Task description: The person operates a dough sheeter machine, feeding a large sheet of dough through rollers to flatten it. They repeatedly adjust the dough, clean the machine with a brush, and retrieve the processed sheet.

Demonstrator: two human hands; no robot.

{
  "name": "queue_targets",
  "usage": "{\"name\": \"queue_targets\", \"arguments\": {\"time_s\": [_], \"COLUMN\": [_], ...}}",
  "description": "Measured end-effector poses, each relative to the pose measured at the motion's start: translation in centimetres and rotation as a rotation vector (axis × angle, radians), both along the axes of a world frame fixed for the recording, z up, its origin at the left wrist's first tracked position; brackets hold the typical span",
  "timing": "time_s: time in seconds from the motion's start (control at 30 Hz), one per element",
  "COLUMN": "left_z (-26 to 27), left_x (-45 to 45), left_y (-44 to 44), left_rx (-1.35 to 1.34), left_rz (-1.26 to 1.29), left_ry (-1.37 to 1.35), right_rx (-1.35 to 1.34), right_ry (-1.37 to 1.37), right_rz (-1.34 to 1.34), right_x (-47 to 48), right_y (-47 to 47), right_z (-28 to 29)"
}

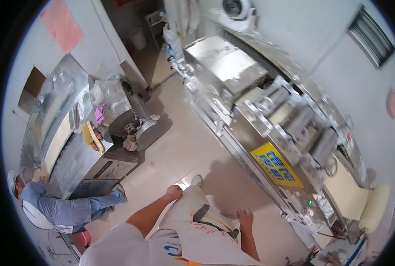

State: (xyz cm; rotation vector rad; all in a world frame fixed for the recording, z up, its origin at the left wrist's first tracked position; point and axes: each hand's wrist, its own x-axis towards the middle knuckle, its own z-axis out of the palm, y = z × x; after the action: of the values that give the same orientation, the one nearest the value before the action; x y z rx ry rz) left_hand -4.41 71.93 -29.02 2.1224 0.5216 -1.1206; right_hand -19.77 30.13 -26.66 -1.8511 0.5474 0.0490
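My left hand (174, 193) hangs beside the pale apron (200, 232) over my legs, with its fingers curled; whether it holds anything cannot be told. On the other side, my right hand (244, 217) hangs by the apron's edge, slightly blurred, with nothing seen in it. A dark strap lies across the apron. To the right stands a metal dough-sheeting machine (294, 129) with several rollers and a yellow sign (277, 165) bearing writing. A sheet of pale dough (343, 189) runs from its near end to a dough roll (375, 207).
At the left a person in a cap and blue clothes (64, 209) stands at a steel worktable (74, 163) holding brushes (92, 136), a pink cloth (100, 113) and plastic bags. Tiled floor (164, 159) runs between table and machine towards a doorway. A white fan (235, 13) stands behind.
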Motion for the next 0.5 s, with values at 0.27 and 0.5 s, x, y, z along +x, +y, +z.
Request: {"name": "queue_targets", "arguments": {"time_s": [0.27,0.5], "left_z": [-0.5,2.6], "left_x": [0.7,4.5], "left_y": [10.3,16.1], "left_rx": [0.133,0.114], "left_rz": [0.168,0.642], "left_ry": [-0.143,0.083], "right_rx": [0.549,0.619], "right_ry": [0.089,-0.015], "right_rz": [0.101,-0.094], "right_x": [40.9,67.2], "right_y": [20.6,28.8], "right_z": [8.0,6.5]}}
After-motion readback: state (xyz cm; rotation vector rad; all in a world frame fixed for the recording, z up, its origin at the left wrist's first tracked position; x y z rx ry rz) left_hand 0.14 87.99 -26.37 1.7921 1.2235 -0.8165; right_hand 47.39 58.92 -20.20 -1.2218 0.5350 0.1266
